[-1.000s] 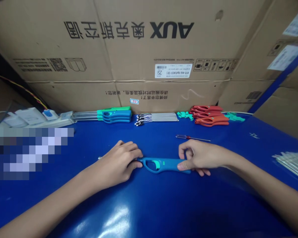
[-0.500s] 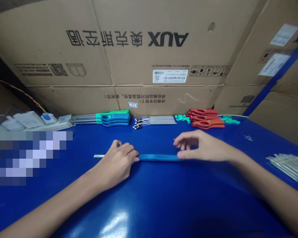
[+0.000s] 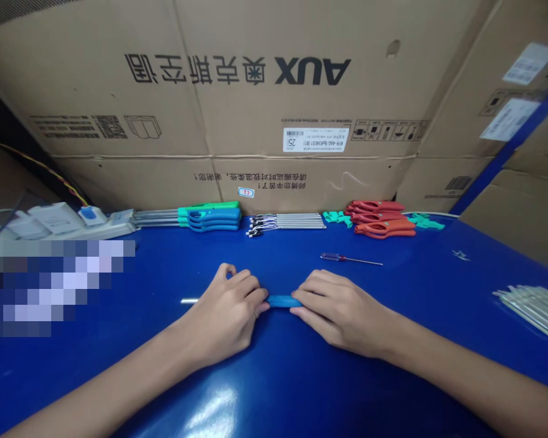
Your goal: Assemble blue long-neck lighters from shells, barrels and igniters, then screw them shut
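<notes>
Both hands hold a long-nosed lighter sideways just above or on the blue table; which of the two I cannot tell. Its blue handle [image 3: 283,301] shows between the hands, and a silver metal tube [image 3: 190,300] sticks out to the left. My left hand [image 3: 232,313] is closed around the part where tube and handle meet, hiding that joint. The fingers and thumb of my right hand [image 3: 349,310] pinch the handle farther right and cover its end. Beyond my right hand lies a small screwdriver [image 3: 333,257] with a purplish clear handle.
Along the cardboard wall [image 3: 256,137] stand blue and green lighters [image 3: 214,219], silver rods with wires [image 3: 300,221], teal caps [image 3: 338,218] and red-orange handle shells [image 3: 383,229]. Silver tubes [image 3: 534,310] lie far right. A power strip [image 3: 114,226] with plugs sits at left.
My right hand has come down and left from its loose, raised position and closed on the blue handle. The screwdriver it was covering now shows. My left hand keeps its grip.
</notes>
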A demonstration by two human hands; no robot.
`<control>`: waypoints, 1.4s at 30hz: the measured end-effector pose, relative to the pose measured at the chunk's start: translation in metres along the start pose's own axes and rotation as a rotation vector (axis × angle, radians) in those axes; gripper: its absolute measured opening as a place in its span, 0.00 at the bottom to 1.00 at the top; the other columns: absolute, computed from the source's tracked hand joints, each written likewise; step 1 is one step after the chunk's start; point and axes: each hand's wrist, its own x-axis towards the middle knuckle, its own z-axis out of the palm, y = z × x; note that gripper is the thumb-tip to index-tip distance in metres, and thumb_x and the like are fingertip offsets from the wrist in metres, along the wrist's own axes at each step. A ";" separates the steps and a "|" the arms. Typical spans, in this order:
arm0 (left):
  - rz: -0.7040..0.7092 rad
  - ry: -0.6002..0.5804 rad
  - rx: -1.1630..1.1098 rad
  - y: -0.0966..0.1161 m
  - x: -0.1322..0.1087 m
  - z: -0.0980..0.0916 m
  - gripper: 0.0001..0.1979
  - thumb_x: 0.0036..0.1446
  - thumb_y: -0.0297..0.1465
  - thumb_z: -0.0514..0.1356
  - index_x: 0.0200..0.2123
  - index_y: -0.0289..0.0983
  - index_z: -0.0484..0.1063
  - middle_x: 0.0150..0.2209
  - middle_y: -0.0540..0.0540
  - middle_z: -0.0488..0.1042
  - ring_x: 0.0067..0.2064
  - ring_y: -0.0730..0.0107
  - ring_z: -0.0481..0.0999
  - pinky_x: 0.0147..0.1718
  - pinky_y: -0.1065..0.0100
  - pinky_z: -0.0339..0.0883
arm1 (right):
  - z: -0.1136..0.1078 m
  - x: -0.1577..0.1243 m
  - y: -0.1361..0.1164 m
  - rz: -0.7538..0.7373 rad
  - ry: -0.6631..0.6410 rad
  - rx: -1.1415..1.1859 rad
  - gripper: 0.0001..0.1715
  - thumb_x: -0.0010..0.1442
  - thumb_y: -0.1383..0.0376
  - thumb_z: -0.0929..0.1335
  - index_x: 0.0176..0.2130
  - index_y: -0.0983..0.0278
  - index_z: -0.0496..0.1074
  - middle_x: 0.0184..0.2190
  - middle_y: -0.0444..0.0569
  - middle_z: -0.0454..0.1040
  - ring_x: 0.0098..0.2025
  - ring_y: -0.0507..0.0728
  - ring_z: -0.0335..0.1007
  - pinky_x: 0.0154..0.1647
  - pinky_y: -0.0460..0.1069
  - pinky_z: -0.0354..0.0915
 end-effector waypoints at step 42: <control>0.110 0.104 -0.337 -0.009 -0.003 0.018 0.22 0.61 0.17 0.48 0.53 0.36 0.73 0.42 0.39 0.72 0.41 0.64 0.69 0.38 0.63 0.71 | -0.047 0.042 0.163 0.629 -0.452 -0.607 0.17 0.58 0.68 0.65 0.45 0.66 0.78 0.47 0.62 0.72 0.48 0.66 0.61 0.43 0.54 0.54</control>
